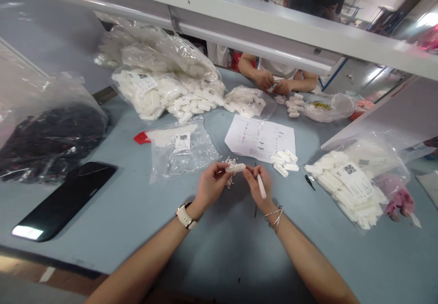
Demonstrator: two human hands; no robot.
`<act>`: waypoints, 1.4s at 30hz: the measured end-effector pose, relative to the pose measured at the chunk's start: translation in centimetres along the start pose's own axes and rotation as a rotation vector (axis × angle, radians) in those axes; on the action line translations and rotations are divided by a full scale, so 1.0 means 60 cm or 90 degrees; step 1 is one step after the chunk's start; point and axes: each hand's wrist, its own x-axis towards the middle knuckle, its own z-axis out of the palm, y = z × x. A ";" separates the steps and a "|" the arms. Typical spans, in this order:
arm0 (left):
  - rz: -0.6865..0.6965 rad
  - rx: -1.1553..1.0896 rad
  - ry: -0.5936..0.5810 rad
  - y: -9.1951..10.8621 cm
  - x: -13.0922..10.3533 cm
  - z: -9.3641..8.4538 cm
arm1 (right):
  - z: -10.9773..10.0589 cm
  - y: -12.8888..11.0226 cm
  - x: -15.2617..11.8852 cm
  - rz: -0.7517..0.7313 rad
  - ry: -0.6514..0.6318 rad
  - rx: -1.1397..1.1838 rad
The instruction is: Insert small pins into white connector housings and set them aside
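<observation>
My left hand [211,185] pinches the left end of a small white part [236,168] with rows of dots or holes along it. The fingertips of my right hand [257,184] meet the part's right end. Another white piece [261,186], long and narrow, is held in my right hand, beside a thin dark tool that shows only in part. Small white bits [230,181] lie in a loose pile just under the part. Right of the pile, several white pieces [281,169] rest partly on a printed sheet [256,135].
Bags of white parts stand at the back [164,80] and at the right [352,185]. A flat bag [181,149], a black phone [65,203] and a bag of dark parts [51,135] are leftward. Another person's hands [273,84] work opposite, below a shelf [239,16].
</observation>
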 end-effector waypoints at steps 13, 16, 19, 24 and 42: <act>-0.016 0.037 0.095 -0.001 0.004 -0.003 | 0.011 0.017 -0.009 -0.241 -0.142 -0.392; -0.018 0.039 0.089 -0.001 0.003 -0.002 | 0.007 0.018 -0.008 -0.247 -0.153 -0.404; -0.019 0.043 0.085 -0.002 0.003 -0.002 | 0.003 0.018 -0.008 -0.233 -0.162 -0.413; -0.002 0.041 0.082 -0.004 0.003 -0.002 | 0.005 0.011 -0.007 -0.272 -0.172 -0.461; 0.062 0.104 0.019 -0.013 -0.003 0.002 | -0.002 -0.011 0.007 -0.115 0.035 -0.002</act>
